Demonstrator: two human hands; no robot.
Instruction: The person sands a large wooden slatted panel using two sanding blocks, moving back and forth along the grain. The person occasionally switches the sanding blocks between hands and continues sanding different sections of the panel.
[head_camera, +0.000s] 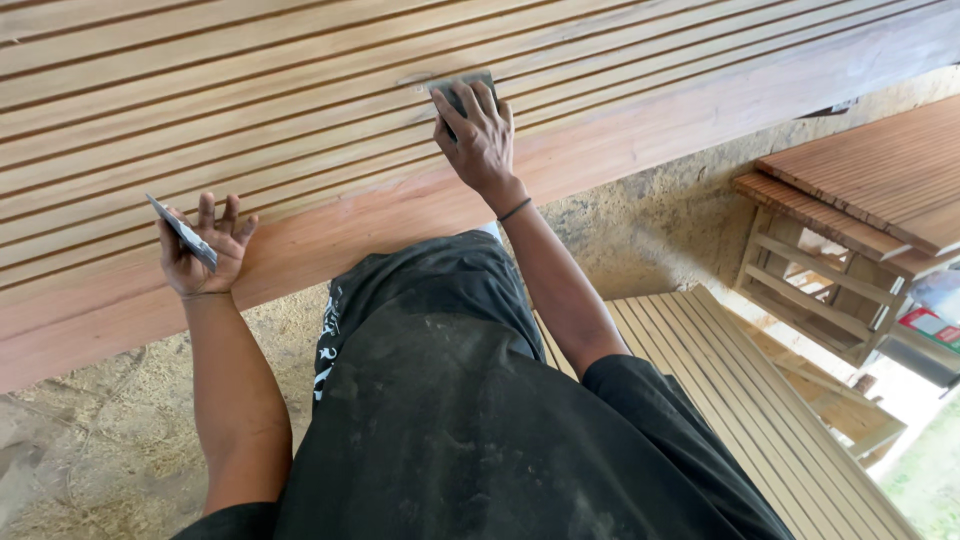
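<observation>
Nearest, the left hand (203, 250) is gripping a flat grey scraper blade (184, 232) by the slatted tabletop's (250, 110) near edge; farther in, the right hand (478, 135) is pressing a second scraper (455, 90) flat onto the slats, fingers spread. Keeping it flat and running along the grain should be avoiding gouges

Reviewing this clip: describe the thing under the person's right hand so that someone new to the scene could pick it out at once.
Start at the large slatted panel of pale wooden strips filling the top of the view. Near its middle lower part, the right hand presses a small flat grey rectangular piece against the slats. A similar grey piece is held off the wood in the left hand; this one lies flat on the slats.
</observation>
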